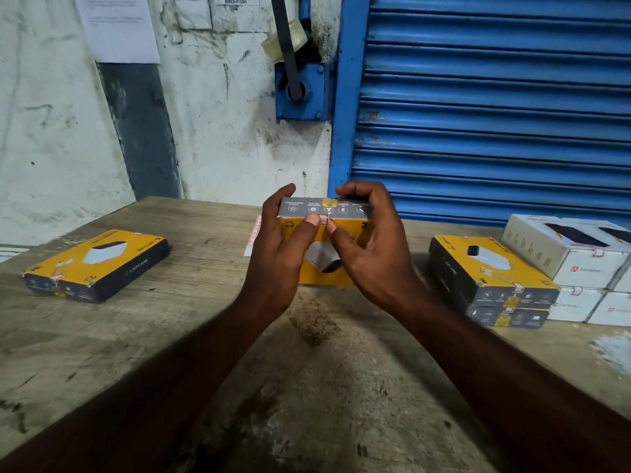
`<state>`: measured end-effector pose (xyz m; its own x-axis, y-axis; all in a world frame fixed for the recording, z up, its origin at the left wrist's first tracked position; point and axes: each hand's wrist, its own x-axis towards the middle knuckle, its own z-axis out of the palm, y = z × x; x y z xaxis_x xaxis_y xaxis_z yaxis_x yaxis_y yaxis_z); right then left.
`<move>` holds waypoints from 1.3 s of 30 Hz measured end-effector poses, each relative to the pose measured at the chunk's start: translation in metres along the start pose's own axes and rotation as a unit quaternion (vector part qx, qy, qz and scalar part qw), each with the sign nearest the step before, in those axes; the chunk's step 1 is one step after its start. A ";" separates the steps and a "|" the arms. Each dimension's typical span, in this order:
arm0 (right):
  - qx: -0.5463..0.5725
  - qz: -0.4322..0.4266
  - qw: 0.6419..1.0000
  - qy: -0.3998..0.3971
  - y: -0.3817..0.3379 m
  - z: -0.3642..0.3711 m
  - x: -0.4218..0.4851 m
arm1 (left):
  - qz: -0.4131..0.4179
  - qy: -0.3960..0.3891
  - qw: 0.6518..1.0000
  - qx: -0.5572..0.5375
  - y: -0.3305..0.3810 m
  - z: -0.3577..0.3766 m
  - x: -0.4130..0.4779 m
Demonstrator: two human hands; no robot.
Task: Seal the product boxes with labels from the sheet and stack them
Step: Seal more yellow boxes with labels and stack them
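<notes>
A yellow and dark product box (324, 240) stands tilted up on its end at the table's middle. My left hand (283, 247) grips its left side, and my right hand (368, 240) grips its right side. Both thumbs press a small white and red label (323, 219) over the edge between the top flap and the yellow face. The label sheet (253, 235) lies flat behind the box, mostly hidden by my left hand. Another yellow box (99, 264) lies flat at the left. Two yellow boxes are stacked (491, 278) at the right.
White product boxes (580, 264) are stacked at the far right on the worn wooden table (307, 370). A blue roller shutter (495, 107) and a stained white wall (211, 107) stand behind the table's back edge.
</notes>
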<state>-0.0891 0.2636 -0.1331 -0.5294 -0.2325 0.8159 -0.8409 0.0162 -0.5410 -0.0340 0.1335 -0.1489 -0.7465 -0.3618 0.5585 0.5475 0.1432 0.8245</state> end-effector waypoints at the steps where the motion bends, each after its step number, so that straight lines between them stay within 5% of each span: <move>1: 0.001 0.000 1.000 -0.002 0.001 0.001 0.000 | -0.001 -0.002 1.000 0.001 0.000 0.000 0.000; 30: -0.002 -0.017 1.000 -0.013 -0.007 0.013 -0.011 | -0.045 0.109 0.986 -0.119 0.011 0.008 -0.005; 39: 0.046 0.036 0.998 -0.031 -0.012 0.015 -0.014 | -0.032 0.129 0.987 -0.088 0.005 0.007 0.000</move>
<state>-0.0703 0.2518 -0.1410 -0.5775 -0.2936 0.7618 -0.7857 -0.0535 -0.6162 -0.0342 0.1410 -0.1439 -0.6724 -0.5909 0.4458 0.5773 -0.0418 0.8154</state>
